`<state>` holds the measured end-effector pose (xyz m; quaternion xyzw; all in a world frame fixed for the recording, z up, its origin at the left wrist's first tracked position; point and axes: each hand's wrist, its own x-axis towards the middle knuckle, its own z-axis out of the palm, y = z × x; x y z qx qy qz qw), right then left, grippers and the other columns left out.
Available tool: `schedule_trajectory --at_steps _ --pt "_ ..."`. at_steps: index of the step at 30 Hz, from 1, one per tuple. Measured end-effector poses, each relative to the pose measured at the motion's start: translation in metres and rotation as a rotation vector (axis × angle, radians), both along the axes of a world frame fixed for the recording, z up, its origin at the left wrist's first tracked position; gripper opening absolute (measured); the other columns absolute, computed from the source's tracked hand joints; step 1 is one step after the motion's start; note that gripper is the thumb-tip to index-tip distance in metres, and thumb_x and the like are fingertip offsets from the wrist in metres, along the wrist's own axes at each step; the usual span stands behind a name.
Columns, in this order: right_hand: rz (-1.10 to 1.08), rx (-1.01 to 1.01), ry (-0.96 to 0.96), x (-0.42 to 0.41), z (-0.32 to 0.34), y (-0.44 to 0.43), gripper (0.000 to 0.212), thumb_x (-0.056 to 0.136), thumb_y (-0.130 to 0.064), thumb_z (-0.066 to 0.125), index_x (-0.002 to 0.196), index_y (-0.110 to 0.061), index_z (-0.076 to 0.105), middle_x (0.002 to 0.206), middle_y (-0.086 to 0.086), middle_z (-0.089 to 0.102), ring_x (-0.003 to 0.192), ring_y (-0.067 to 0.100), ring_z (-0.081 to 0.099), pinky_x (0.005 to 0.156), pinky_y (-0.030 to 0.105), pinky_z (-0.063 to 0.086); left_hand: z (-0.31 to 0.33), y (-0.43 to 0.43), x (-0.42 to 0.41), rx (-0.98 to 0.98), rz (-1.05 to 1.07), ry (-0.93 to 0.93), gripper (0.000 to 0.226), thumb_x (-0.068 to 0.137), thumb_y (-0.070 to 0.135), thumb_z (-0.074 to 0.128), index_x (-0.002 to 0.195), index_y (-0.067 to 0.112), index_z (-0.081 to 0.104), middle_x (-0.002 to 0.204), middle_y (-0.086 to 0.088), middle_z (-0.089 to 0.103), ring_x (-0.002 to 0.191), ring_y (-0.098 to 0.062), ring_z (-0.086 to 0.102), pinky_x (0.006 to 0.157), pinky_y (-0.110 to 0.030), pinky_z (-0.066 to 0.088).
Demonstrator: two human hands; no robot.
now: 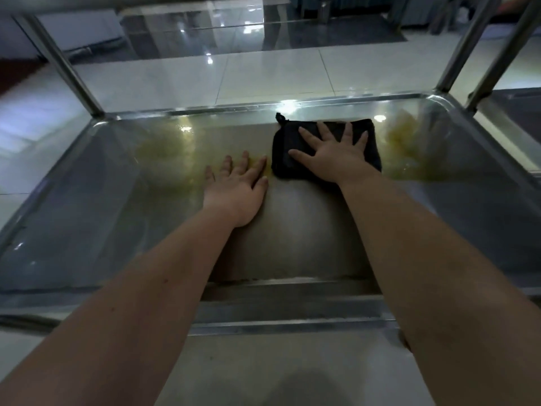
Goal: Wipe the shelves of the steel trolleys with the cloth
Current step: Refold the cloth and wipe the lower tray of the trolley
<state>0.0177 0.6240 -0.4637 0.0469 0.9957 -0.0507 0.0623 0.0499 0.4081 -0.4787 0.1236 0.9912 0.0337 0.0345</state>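
Steel trolley shelf [87,200], with yellowish smears far left [164,148] and far right [409,153]. Black cloth [285,148] lies folded, far centre-right on the shelf. Right hand [333,155] presses it, fingers spread flat, not gripping. Left hand [237,186] lies flat on bare steel, fingers released. Risks: ungripped cloth slides out mid-stroke, smears get missed, left palm leaves prints.

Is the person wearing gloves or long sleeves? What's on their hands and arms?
No gloves: the left hand and the right hand are both bare. No sleeves show either, all the way down to the picture's edge. I can't see any watch, ring or bracelet.
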Motion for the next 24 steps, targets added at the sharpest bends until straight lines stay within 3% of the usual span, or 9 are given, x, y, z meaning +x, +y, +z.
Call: schedule_trajectory --at_steps 5,10,13,18,24 --pt "0.084 0.019 -0.057 0.060 -0.003 -0.007 0.076 0.077 -0.088 0.003 0.145 -0.056 -0.014 0.162 -0.009 -0.014 0.144 0.044 -0.019 0.107 0.069 -0.016 0.000 -0.001 0.000 0.027 0.003 0.009 0.053 0.101 0.054 0.014 0.152 0.048 0.003 0.164 0.009 -0.004 0.151 -0.025 -0.004 0.116 -0.059 -0.004" --pt "0.120 0.077 0.110 0.148 -0.021 -0.014 0.080 0.063 -0.091 -0.017 0.137 -0.061 -0.024 0.162 -0.012 -0.011 0.146 0.044 -0.011 0.106 0.068 -0.015 -0.002 -0.002 0.002 0.037 -0.017 0.017 0.052 0.101 0.054 0.013 0.152 0.048 0.003 0.164 0.008 -0.003 0.150 -0.026 -0.004 0.116 -0.059 -0.004" --pt "0.112 0.030 0.063 0.119 -0.014 0.001 0.079 0.064 -0.094 -0.008 0.137 -0.065 -0.018 0.162 -0.015 -0.011 0.146 0.041 -0.012 0.106 0.068 -0.016 -0.002 -0.001 0.003 0.028 -0.026 0.024 0.053 0.101 0.054 0.012 0.152 0.048 0.003 0.164 0.008 -0.003 0.150 -0.026 -0.004 0.116 -0.060 -0.004" --pt "-0.067 -0.018 0.026 0.028 -0.001 0.017 0.078 0.079 -0.088 0.015 0.148 -0.056 0.000 0.164 -0.008 -0.005 0.146 0.044 -0.013 0.107 0.071 -0.013 -0.001 -0.002 0.005 0.013 -0.033 0.010 0.053 0.098 0.060 0.010 0.150 0.053 0.002 0.164 0.009 -0.004 0.150 -0.025 -0.006 0.116 -0.061 -0.004" --pt "-0.117 -0.031 -0.010 0.021 0.003 0.008 0.077 0.081 -0.086 0.015 0.150 -0.053 0.002 0.164 -0.007 -0.005 0.145 0.045 -0.015 0.106 0.073 -0.013 0.002 -0.005 0.000 0.015 -0.063 -0.008 0.052 0.099 0.060 0.012 0.149 0.055 0.001 0.163 0.015 -0.004 0.150 -0.020 -0.006 0.115 -0.061 -0.006"
